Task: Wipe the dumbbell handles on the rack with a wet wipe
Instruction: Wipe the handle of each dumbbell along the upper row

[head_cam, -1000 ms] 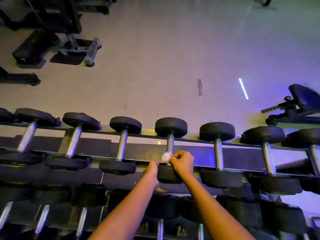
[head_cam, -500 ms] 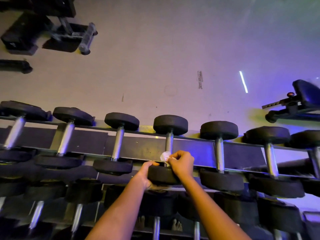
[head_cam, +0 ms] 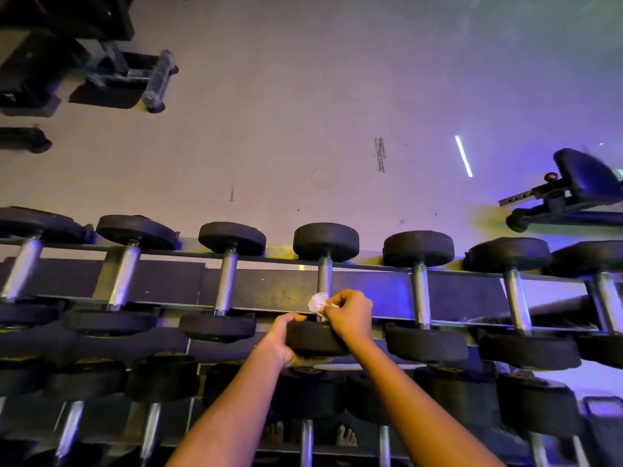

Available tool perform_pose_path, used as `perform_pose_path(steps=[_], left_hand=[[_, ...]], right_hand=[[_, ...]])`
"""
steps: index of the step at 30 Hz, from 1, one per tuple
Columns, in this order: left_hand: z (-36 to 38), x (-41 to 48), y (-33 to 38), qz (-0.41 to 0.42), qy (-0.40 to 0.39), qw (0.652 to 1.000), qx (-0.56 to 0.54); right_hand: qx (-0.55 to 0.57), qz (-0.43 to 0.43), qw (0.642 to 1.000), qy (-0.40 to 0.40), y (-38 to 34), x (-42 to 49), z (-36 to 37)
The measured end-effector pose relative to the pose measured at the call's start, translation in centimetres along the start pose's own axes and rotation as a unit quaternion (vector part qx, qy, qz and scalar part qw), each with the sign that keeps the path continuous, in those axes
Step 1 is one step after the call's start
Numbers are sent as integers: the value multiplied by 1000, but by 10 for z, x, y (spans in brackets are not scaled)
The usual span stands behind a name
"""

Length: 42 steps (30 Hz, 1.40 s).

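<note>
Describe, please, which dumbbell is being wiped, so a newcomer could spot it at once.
On the rack's top row, find the dumbbell fourth from the left. Only it has hands on it: the left hand grips its near head, the right hand presses a white wipe to its handle.

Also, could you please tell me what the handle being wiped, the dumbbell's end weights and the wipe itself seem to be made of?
Handle: probably steel with a chrome-like finish; it glints silver and has a fine knurled texture.
End weights: likely rubber-coated; matte black with soft, rounded edges and no shine.
Wet wipe: thin, soft white fabric or paper, crumpled into a wad in the right hand.
</note>
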<state>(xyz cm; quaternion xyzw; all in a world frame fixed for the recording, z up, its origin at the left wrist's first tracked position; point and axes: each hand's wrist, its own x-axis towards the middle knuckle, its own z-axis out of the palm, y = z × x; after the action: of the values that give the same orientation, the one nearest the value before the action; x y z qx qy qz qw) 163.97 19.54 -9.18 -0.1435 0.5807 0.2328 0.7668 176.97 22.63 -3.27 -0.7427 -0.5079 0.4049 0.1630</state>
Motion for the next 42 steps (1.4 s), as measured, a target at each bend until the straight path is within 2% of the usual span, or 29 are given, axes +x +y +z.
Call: perform_pose_path(steps=[4,9,16,20,29,34,38,42], left_hand=[[9,-2,1,52,82,995,1],[22,0,-6,114,152,981,-31],[18,18,-7,132,185,974,-23],[29,-5,-10,140,201,969,-21],[49,-33,-17,211,249,945,-38],[52,-28,-20,228,282,932,4],[58,-28,-22,240,329,912,50],[59,-31,-17,225,349,909,34]], right_hand=[[-127,-15,991,-44,-8,4,-5],[-181,-24,979,-91,-17,8,-12],[-145,-36,985,-84,-12,11,-11],[-130,-37,988,-69,-5,10,-12],[-138,-29,983,-115,-8,20,-16],[-102,-29,991,-76,-1,15,-16],[14,-7,1000,14,-9,19,-19],[90,-23,993,79,-40,36,-13]])
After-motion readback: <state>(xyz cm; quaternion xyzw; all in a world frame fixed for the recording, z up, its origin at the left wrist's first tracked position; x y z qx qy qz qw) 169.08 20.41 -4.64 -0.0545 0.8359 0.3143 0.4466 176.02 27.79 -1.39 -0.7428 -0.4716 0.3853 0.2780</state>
